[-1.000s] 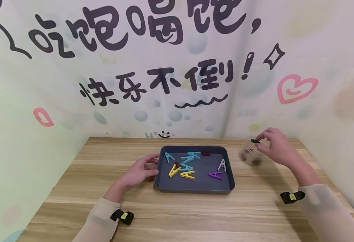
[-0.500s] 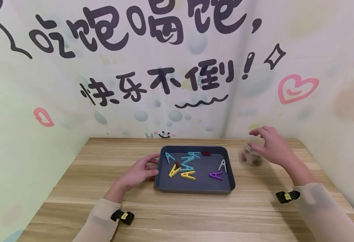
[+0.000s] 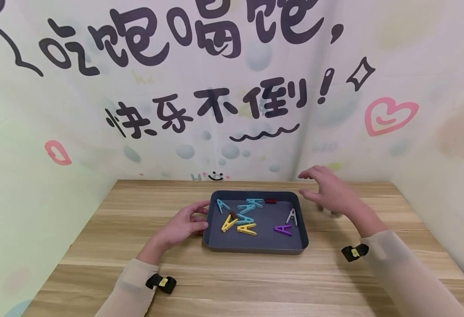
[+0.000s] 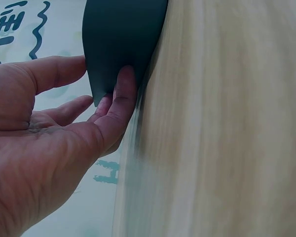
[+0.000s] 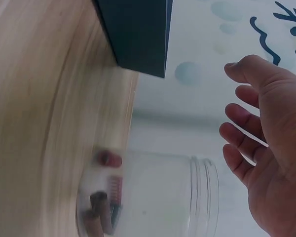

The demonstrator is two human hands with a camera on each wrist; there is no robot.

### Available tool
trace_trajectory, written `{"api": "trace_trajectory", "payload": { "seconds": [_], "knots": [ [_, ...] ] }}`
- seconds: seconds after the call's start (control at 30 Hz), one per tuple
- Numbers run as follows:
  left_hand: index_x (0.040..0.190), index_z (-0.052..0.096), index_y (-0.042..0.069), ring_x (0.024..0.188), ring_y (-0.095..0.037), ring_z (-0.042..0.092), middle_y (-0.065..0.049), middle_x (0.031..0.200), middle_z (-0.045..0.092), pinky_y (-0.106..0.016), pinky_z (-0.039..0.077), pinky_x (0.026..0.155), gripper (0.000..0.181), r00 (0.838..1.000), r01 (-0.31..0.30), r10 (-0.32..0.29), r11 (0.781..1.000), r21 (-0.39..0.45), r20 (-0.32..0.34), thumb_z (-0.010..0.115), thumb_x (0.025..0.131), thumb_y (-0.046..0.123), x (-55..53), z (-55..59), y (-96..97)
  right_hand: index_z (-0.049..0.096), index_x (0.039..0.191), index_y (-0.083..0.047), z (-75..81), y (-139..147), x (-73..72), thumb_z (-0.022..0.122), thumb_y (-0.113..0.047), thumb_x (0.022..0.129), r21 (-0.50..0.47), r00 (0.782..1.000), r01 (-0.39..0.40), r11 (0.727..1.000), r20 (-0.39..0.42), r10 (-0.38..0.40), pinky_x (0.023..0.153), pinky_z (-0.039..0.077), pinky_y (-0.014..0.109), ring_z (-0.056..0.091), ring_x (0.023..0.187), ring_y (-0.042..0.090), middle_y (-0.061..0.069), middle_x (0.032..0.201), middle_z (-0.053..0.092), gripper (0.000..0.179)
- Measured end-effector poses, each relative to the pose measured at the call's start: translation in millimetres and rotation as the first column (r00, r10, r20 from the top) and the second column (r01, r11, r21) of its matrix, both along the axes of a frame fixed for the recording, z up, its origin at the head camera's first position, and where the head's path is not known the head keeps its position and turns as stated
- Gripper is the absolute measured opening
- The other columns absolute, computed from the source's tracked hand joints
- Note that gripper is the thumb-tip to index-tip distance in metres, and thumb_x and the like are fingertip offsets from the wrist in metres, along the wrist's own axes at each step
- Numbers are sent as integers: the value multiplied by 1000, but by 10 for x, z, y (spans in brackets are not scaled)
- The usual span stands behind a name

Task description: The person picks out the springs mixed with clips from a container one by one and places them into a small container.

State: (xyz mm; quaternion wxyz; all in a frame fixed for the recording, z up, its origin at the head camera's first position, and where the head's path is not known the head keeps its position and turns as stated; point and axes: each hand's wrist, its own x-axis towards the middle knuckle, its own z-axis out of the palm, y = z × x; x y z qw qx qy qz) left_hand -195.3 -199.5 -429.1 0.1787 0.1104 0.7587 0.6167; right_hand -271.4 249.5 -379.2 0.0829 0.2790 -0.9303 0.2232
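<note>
1. Dark grey tray (image 3: 255, 243), centre: shallow, rounded corners; coloured clips (image 3: 282, 227) inside.
2. Left hand (image 3: 182, 226): loose fingers touching tray's left wall.
3. Right hand (image 3: 331, 191): empty, fingers spread, near clear jar (image 5: 158, 192), right.

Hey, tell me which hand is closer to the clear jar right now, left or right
Right. The right hand is close to the clear jar, not touching it; the left hand touches the far side of the tray.

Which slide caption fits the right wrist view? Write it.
Empty right hand near a clear jar of small pieces and dark tray.
</note>
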Motion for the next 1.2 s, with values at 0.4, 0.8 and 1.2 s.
{"api": "trace_trajectory", "payload": {
  "seconds": [0.4,0.8,1.2],
  "knots": [
    [165,29,-2,126,-41,61,-32,150,42,-46,59,98,66,1000,-4,4,1000,-3,0,56,105,-7,-4,-16,-10,71,126,-10,-154,-373,-117,79,-23,96,102,995,-95,990,52,90,103,52,53,58,119,32,11,127,66,33],
    [164,30,-3,127,-42,60,-33,150,42,-47,59,99,66,1000,4,-4,1000,-19,-11,57,105,-6,6,3,-7,76,123,-15,-346,-519,-166,81,-24,94,160,987,-154,975,71,144,97,53,51,60,110,29,9,122,66,31],
    [164,30,-3,129,-44,59,-32,150,43,-46,59,98,65,1000,13,-13,1000,-20,-16,57,105,-5,-3,-7,-22,78,125,-10,-485,-613,-230,78,-25,96,214,975,-205,955,128,181,105,50,54,60,118,32,12,127,66,32]
  ]
}}
